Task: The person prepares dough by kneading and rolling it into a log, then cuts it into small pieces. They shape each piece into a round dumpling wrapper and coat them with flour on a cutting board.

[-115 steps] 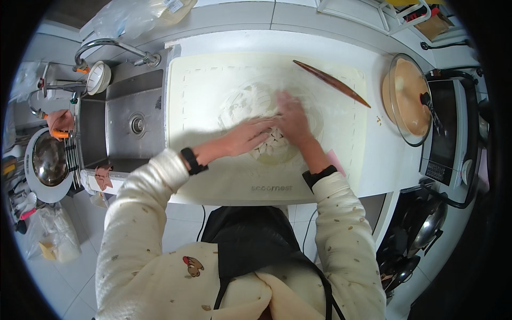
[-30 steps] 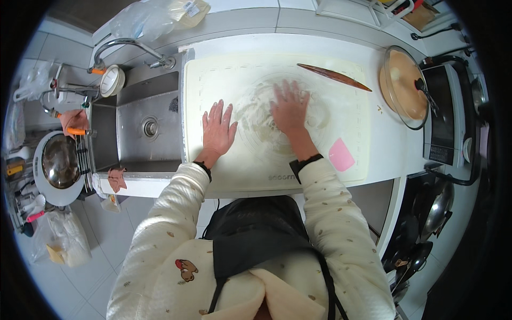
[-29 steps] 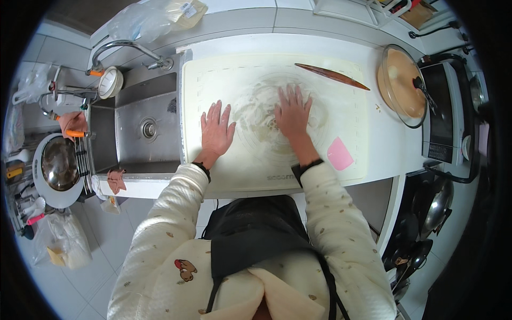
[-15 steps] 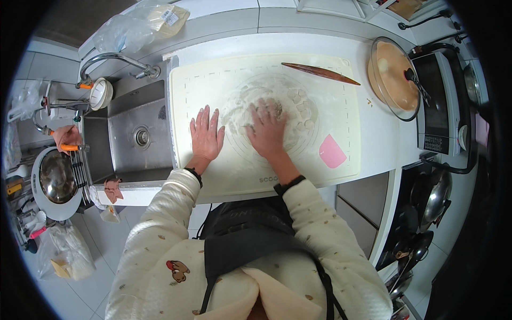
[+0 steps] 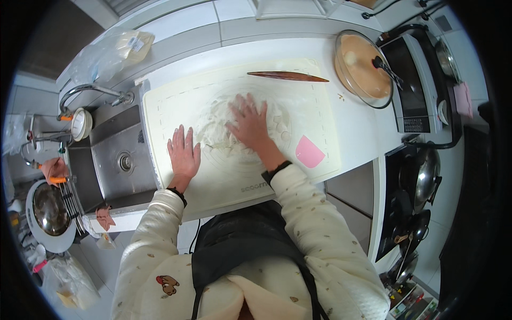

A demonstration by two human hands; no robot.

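My left hand (image 5: 184, 157) lies flat on the left part of a cream baking mat (image 5: 210, 194), fingers slightly apart, holding nothing. Over the mat's floured middle, my right hand (image 5: 249, 124) is spread palm down with nothing gripped. Loose white flour (image 5: 213, 122) covers the area beside and under its fingers. Several small pale dough pieces (image 5: 280, 127) sit just right of that hand. Farther right is a pink dough scraper (image 5: 309, 151). A dark wooden rolling pin (image 5: 288, 77) with tapered ends rests along the mat's far edge.
Behind the mat on the right stands a glass bowl (image 5: 346, 74) with a dark-handled utensil, beside a microwave oven (image 5: 413, 85). A steel sink (image 5: 120, 181) with a tap (image 5: 90, 92) borders the mat's left. Plastic bags (image 5: 101, 58) lie on the back ledge.
The whole view has turned and shifted, so the counter sits farther left and tilted. Flour beside my right hand now looks whiter and wider spread. Both hands stay on the mat.
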